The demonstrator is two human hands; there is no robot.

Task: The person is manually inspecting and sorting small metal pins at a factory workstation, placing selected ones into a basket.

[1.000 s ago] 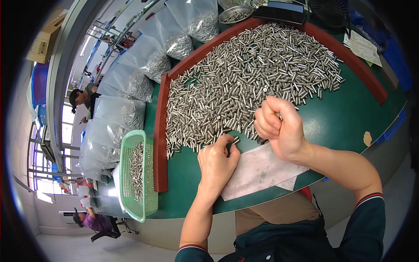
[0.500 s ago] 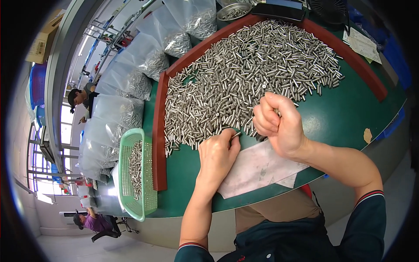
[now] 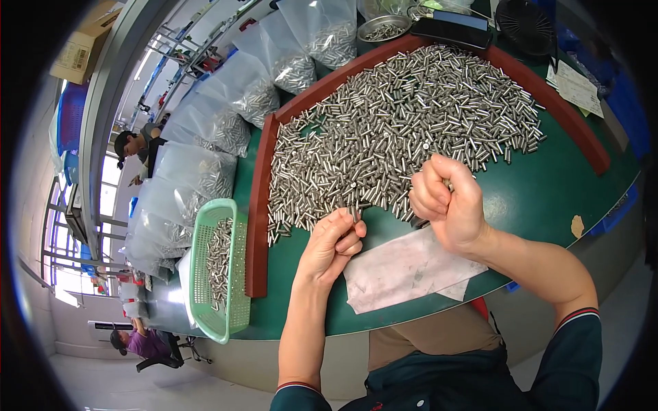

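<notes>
A large heap of short silver metal pins covers the middle of the green table. At its near edge my left hand pinches one metal pin upright between thumb and forefinger, the other fingers curled in. To its right, over the near right part of the heap, my right hand is closed in a fist. Its curled fingers hide whatever they may hold. Below and between both hands lies a stained whitish cloth on the table.
Dark red rails border the heap. Left of them stands a green plastic basket with pins inside. Clear bags of pins line the far left edge. A metal bowl, a phone and a black fan sit behind.
My left hand has turned over and moved slightly left, so the pin in its fingertips now shows upright. My right hand stays closed in nearly the same place. The view has shifted slightly.
</notes>
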